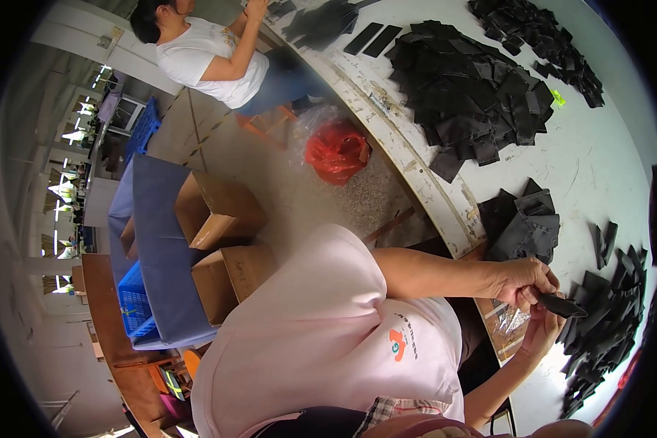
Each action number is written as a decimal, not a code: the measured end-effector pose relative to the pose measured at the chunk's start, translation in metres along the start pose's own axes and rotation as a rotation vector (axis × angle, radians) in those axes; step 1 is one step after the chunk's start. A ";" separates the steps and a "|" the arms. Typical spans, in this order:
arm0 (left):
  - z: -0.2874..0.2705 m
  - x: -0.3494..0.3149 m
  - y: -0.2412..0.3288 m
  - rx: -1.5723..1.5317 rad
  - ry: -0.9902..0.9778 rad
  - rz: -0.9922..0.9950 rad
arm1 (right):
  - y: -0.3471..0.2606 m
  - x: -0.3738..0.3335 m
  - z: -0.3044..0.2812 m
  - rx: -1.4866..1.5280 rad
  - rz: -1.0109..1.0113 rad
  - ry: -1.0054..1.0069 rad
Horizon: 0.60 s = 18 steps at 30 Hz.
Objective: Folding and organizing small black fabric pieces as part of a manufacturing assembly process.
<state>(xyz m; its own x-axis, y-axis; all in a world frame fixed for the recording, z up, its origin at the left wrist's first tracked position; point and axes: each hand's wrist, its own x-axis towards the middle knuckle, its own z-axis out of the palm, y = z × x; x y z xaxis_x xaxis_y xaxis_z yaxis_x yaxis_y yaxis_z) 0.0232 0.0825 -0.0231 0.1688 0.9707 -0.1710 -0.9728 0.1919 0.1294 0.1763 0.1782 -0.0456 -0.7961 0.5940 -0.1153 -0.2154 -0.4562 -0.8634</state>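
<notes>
A small dark piece of black fabric (564, 306) is between my two hands, over the edge of the white table. My left hand (524, 282) comes in from above it, with bent fingers pinching its near end. Below, my right hand (542, 330) has its fingers closed around the same piece. Beyond my hands lies a long heap of narrow black strips (602, 328). A smaller pile of flat black pieces (524, 223) rests beside my left hand, on the table's near side.
A large heap of black fabric pieces (474, 91) covers the farther part of the white table (591, 175). Another person (215, 62) sits along its edge. A red plastic bag (337, 152), cardboard boxes (215, 209) and a blue crate (135, 299) stand on the other side.
</notes>
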 end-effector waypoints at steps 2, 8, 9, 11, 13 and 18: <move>0.008 -0.002 -0.005 -0.008 0.003 -0.003 | -0.004 -0.004 -0.009 -0.087 -0.007 0.066; 0.042 -0.021 0.013 0.188 -0.195 0.118 | -0.042 0.001 0.044 -0.306 -0.147 0.271; 0.042 -0.014 0.013 0.244 -0.126 0.106 | -0.054 0.003 0.036 -0.516 -0.072 0.163; 0.031 -0.015 0.014 0.264 0.017 0.064 | -0.030 0.009 0.035 -0.499 -0.076 0.218; 0.017 -0.009 0.008 0.401 0.137 0.135 | -0.006 0.007 0.031 -0.014 0.028 0.115; 0.036 0.000 0.003 1.132 0.119 0.622 | -0.019 0.007 0.042 -0.455 -0.117 0.154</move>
<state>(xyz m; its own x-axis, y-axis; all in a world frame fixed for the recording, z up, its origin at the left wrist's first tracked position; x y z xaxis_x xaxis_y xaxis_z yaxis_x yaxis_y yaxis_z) 0.0264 0.0884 0.0125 -0.3320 0.9331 0.1382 -0.1988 -0.2125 0.9567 0.1514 0.1636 -0.0092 -0.6809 0.7309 -0.0459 -0.0022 -0.0648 -0.9979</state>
